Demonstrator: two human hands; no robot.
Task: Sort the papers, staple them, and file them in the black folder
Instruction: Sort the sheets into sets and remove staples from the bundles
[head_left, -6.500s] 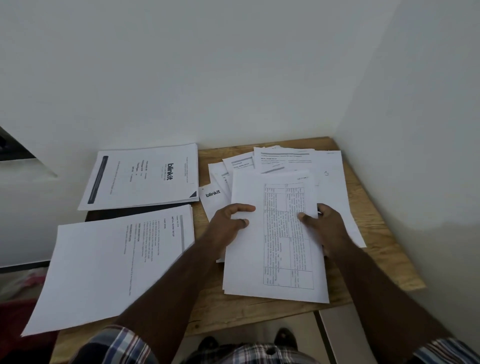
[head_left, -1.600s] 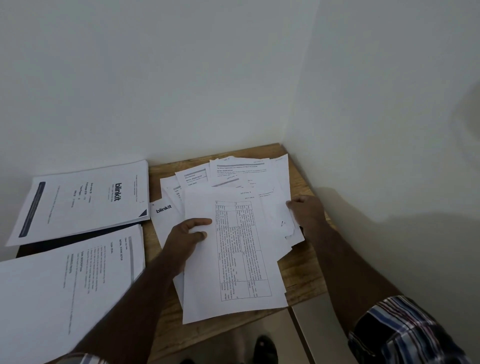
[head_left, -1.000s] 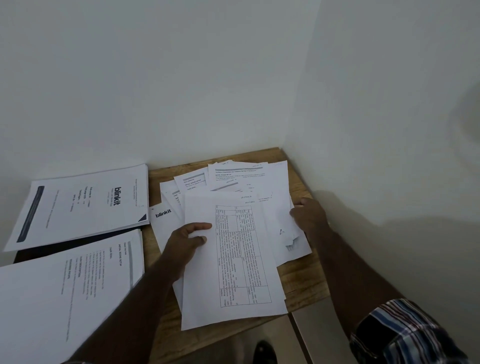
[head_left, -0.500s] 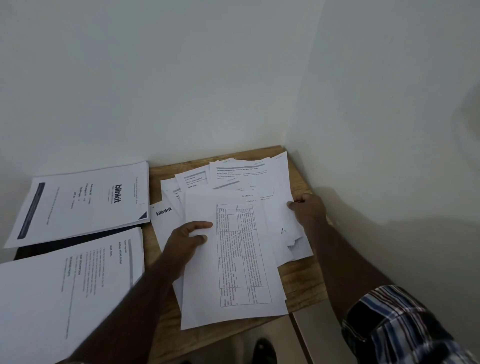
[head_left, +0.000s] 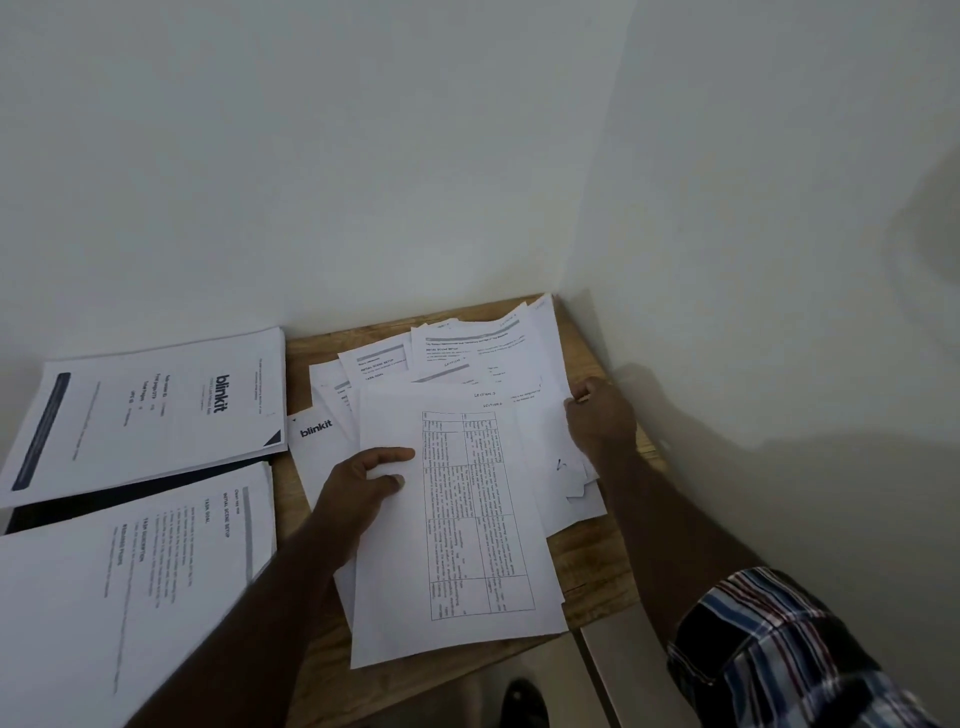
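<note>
With the left hand (head_left: 363, 486) still pinching the table sheet (head_left: 457, 519), the right hand (head_left: 597, 415) is now gripping and lifting the loose pile's (head_left: 467, 348) right edge, sorting continuing.

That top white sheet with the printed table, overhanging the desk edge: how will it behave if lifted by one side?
The white sheet with the printed table is probably floppy: one thin page, its near end past the wooden desk edge. It is likely light and apt to slide over the loose papers below; the left hand grips its side.
</note>
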